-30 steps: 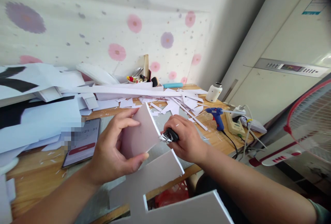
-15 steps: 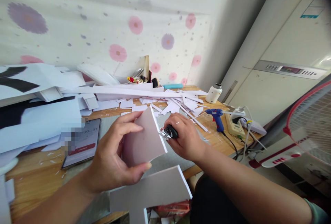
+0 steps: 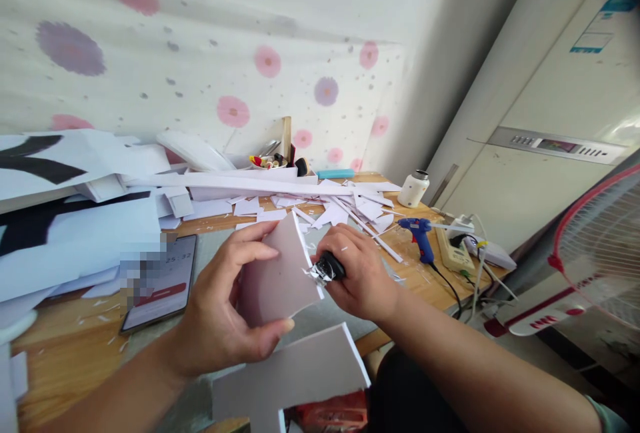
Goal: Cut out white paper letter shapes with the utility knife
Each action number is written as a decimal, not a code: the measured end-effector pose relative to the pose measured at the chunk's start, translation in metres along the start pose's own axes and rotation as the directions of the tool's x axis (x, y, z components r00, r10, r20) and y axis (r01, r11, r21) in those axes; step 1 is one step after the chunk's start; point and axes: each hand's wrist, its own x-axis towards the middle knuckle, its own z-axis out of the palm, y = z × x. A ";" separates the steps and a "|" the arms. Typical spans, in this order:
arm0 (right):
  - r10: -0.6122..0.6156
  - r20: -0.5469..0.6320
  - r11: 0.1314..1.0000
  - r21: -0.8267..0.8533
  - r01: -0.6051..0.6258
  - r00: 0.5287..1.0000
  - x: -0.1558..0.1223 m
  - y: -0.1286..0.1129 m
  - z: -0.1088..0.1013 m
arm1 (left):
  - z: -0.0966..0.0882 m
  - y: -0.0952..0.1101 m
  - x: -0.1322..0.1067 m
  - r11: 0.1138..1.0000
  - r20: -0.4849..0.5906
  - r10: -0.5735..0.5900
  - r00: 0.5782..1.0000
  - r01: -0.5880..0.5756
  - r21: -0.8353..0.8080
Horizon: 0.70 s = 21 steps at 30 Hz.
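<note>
My left hand (image 3: 225, 300) grips a foam board piece (image 3: 275, 273), thumb at its lower edge and fingers over its upper side. The board is tilted, with its white cut edge turned to the right. In my right hand (image 3: 357, 270) is a black-handled trimming tool (image 3: 327, 268), its metal head caked in white shavings and set against that edge. The head's exact shape is hidden by the shavings. Below the hands lies another foam board piece (image 3: 295, 366) with a notched outline, overhanging the table's front edge.
A phone (image 3: 165, 280) lies left on the wooden table (image 3: 65, 360), near stacked white boards (image 3: 90, 233). Paper scraps (image 3: 333, 210) litter the back. To the right are a blue glue gun (image 3: 420, 236), a white bottle (image 3: 414, 188), a power strip (image 3: 454, 250) and a racket-shaped swatter (image 3: 600, 240).
The tool has slid down the board's edge, towards its lower corner, with my right hand. My left hand keeps the board in nearly the same place; the view has shifted slightly.
</note>
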 end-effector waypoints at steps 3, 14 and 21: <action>0.008 0.001 1.000 -0.007 -0.008 1.000 0.001 0.000 0.000 | 0.000 -0.001 -0.001 1.000 0.004 0.008 1.000 -0.008 -0.014; 0.020 -0.043 0.996 -0.087 -0.023 0.999 0.004 0.009 0.005 | 0.001 0.006 -0.007 0.999 0.023 -0.035 0.999 0.035 0.004; -0.035 -0.062 0.997 -0.069 0.031 0.997 0.008 0.007 0.006 | 0.000 0.007 -0.006 1.000 0.035 -0.028 0.999 0.027 0.010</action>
